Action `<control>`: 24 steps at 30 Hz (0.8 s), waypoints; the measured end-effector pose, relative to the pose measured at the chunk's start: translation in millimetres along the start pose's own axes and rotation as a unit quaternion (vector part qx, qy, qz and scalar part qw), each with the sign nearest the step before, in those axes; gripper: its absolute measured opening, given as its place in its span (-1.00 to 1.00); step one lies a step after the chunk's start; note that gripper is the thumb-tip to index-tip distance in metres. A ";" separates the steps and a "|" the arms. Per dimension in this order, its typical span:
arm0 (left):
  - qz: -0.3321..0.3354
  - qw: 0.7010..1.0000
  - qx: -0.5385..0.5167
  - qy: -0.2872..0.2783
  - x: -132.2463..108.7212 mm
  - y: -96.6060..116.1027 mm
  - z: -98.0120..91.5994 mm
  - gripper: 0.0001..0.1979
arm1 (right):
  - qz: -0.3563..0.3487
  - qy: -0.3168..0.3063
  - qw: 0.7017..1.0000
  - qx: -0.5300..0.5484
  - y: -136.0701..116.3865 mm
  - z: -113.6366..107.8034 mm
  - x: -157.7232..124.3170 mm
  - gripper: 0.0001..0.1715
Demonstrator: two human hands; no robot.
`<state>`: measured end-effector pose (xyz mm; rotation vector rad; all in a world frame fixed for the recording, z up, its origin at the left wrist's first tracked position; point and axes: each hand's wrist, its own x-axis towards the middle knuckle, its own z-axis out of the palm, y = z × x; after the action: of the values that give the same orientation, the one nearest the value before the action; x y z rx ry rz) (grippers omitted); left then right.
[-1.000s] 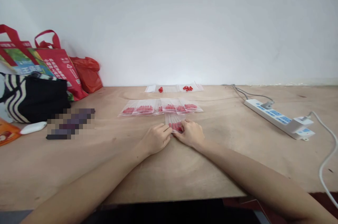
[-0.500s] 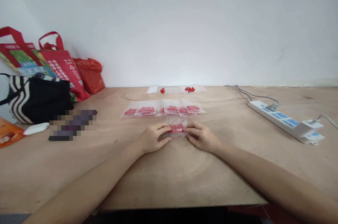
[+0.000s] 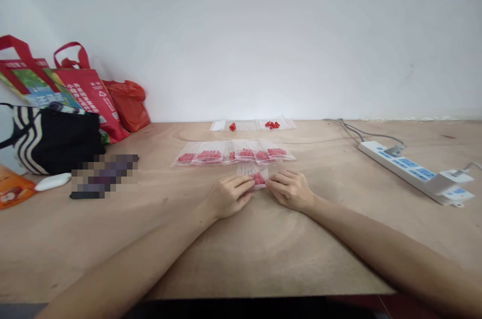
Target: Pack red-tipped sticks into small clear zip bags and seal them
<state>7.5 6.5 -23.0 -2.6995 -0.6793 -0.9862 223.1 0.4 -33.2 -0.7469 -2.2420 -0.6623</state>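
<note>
A small clear zip bag (image 3: 247, 169) with red capsule-like pieces (image 3: 259, 178) lies on the table in front of me. My left hand (image 3: 229, 196) has its fingers closed at the bag's near edge and covers the left part of the contents. At the right corner my right hand (image 3: 291, 190) pinches the same edge, thumb under curled fingers. Just beyond them, a row of similar zip bags (image 3: 211, 153) holds more red pieces. Farther back, two loose clusters of red pieces (image 3: 272, 125) rest on clear bags (image 3: 246, 125) near the wall.
A white power strip (image 3: 406, 168) with plugs and grey cables (image 3: 348, 131) lies at the right. On the left stand a black striped bag (image 3: 68, 141), red shopping bags (image 3: 88, 93) and a red plastic bag (image 3: 128, 103). A white object (image 3: 53, 182) and a pixelated dark item (image 3: 107, 177) lie nearer.
My left hand has slid right along the bag's near edge and now hides more of the red pieces. My right hand stays at the right corner, fingers more curled.
</note>
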 end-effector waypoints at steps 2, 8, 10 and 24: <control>0.021 0.999 0.020 0.023 2.4 2.2 5.6 -0.84 | 0.017 -0.004 1.000 0.002 -3.4 -0.1 0.7 -0.72; 0.071 0.993 0.076 0.057 7.2 4.8 7.0 -0.83 | -0.020 0.021 1.000 -0.004 -7.7 -2.0 3.6 -0.76; 0.089 0.990 0.088 0.061 8.6 5.8 4.5 -0.83 | -0.055 0.030 0.998 -0.014 -6.9 -2.3 3.5 -0.78; 0.142 0.976 0.155 0.061 8.9 7.0 3.9 -0.85 | -0.055 0.008 0.997 -0.049 -11.6 -0.9 8.3 -0.71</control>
<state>19.0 4.9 -20.3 -2.3576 -0.3727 -0.8813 210.8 -5.7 -29.4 -0.6668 -2.2613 -0.8322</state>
